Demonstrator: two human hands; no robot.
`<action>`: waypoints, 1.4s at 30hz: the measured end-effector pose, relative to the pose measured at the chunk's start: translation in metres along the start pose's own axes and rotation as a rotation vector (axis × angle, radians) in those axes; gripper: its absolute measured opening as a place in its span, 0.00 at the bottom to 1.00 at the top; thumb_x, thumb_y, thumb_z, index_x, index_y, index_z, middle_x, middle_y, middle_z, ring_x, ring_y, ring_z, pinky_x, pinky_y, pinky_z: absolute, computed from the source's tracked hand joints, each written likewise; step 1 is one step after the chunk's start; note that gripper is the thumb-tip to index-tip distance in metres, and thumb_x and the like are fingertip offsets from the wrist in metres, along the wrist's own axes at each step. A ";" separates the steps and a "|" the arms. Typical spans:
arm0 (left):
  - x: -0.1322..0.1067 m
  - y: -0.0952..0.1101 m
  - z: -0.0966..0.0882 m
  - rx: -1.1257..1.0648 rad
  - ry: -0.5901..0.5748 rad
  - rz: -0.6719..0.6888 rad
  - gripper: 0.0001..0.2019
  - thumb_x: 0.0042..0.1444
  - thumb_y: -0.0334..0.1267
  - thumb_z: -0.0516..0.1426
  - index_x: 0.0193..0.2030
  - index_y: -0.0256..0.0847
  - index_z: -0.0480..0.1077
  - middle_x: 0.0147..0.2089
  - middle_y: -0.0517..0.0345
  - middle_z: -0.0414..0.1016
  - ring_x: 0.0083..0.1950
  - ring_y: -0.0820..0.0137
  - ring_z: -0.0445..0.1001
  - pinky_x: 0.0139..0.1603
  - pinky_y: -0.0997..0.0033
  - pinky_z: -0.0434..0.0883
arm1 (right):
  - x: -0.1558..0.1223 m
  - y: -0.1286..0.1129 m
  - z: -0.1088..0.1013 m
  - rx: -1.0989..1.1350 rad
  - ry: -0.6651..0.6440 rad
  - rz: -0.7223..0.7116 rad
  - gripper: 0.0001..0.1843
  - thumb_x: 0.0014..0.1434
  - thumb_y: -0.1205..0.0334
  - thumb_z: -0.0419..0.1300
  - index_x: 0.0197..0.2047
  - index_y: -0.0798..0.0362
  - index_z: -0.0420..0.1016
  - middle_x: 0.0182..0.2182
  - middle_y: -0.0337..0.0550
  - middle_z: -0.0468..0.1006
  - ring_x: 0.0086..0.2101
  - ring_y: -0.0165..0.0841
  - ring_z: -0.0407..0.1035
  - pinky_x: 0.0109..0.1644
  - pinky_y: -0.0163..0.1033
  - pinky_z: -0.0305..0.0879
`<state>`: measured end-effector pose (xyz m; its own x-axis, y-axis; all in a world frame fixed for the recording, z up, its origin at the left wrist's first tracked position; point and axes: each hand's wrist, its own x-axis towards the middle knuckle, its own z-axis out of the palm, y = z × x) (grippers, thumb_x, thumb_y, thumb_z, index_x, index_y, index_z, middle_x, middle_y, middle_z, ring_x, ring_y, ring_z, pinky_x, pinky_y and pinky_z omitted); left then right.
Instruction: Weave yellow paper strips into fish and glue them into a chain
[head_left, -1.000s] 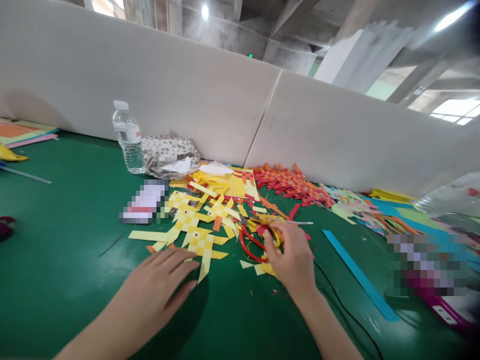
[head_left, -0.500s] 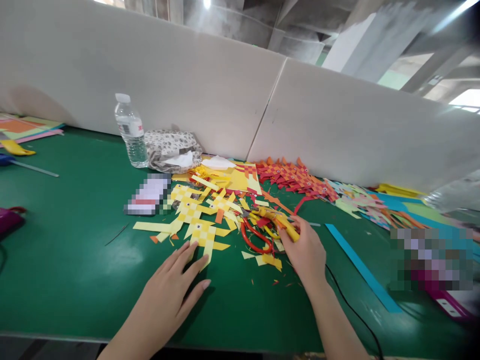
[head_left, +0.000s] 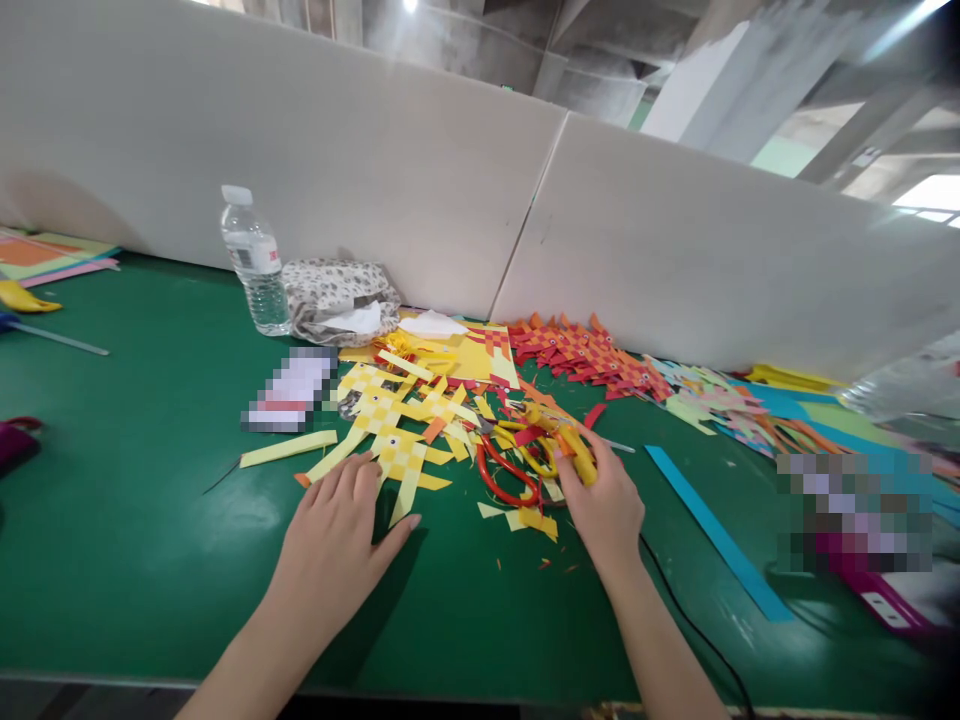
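My right hand point(head_left: 606, 510) is wrapped round a yellow glue gun point(head_left: 574, 445), its nozzle pointing left over the paper scraps. A black cord point(head_left: 686, 605) runs from beneath that wrist to the front edge. With thumb spread apart, my left hand point(head_left: 341, 530) lies open at the lower left of the yellow woven paper fish point(head_left: 401, 455); whether the fingertips touch it I cannot tell. A pale yellow strip point(head_left: 289, 448) lies left of the fish. Red-handled scissors point(head_left: 499, 480) rest among the scraps between my hands.
A phone point(head_left: 292, 390), a water bottle point(head_left: 259, 270) and a spotted tissue pouch point(head_left: 341, 300) stand at the back left. Red woven fish point(head_left: 589, 355) are heaped by the partition. On the right lie a blue strip point(head_left: 712, 530) and a purple power strip point(head_left: 874, 595).
My left hand has shifted slightly left, its fingers drawn closer together. The pale strip at the left now lies apart from the fish. My right hand still holds the glue gun, nearly unmoved.
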<state>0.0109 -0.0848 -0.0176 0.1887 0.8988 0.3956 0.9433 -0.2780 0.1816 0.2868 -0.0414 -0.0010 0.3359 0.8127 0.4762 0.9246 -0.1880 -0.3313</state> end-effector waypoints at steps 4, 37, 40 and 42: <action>0.002 -0.001 0.001 0.010 -0.044 -0.006 0.22 0.58 0.50 0.48 0.53 0.37 0.61 0.52 0.42 0.71 0.54 0.53 0.68 0.50 0.54 0.66 | -0.003 -0.006 -0.001 0.078 0.025 -0.040 0.29 0.52 0.41 0.54 0.53 0.48 0.68 0.47 0.46 0.75 0.45 0.43 0.70 0.40 0.41 0.65; -0.010 0.008 0.008 -0.090 -0.154 0.190 0.16 0.61 0.37 0.47 0.55 0.48 0.65 0.56 0.51 0.68 0.56 0.58 0.66 0.51 0.54 0.69 | -0.022 -0.015 0.017 0.131 -0.073 -0.677 0.19 0.57 0.59 0.56 0.52 0.50 0.71 0.38 0.45 0.74 0.38 0.35 0.68 0.39 0.38 0.65; -0.011 0.007 0.009 -0.098 -0.155 0.189 0.16 0.61 0.37 0.47 0.54 0.48 0.65 0.56 0.51 0.68 0.56 0.59 0.66 0.51 0.54 0.69 | -0.022 -0.014 0.018 0.136 -0.064 -0.678 0.19 0.57 0.60 0.57 0.52 0.49 0.71 0.37 0.44 0.74 0.38 0.35 0.68 0.37 0.37 0.65; -0.011 0.008 0.009 -0.105 -0.160 0.187 0.16 0.61 0.36 0.47 0.55 0.49 0.65 0.56 0.52 0.68 0.57 0.60 0.66 0.52 0.54 0.68 | -0.022 -0.014 0.018 0.140 -0.052 -0.682 0.18 0.57 0.60 0.57 0.52 0.50 0.71 0.37 0.44 0.74 0.37 0.35 0.68 0.36 0.37 0.65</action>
<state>0.0183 -0.0938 -0.0283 0.4061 0.8682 0.2851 0.8557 -0.4708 0.2147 0.2629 -0.0471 -0.0217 -0.3237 0.7502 0.5766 0.8931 0.4434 -0.0755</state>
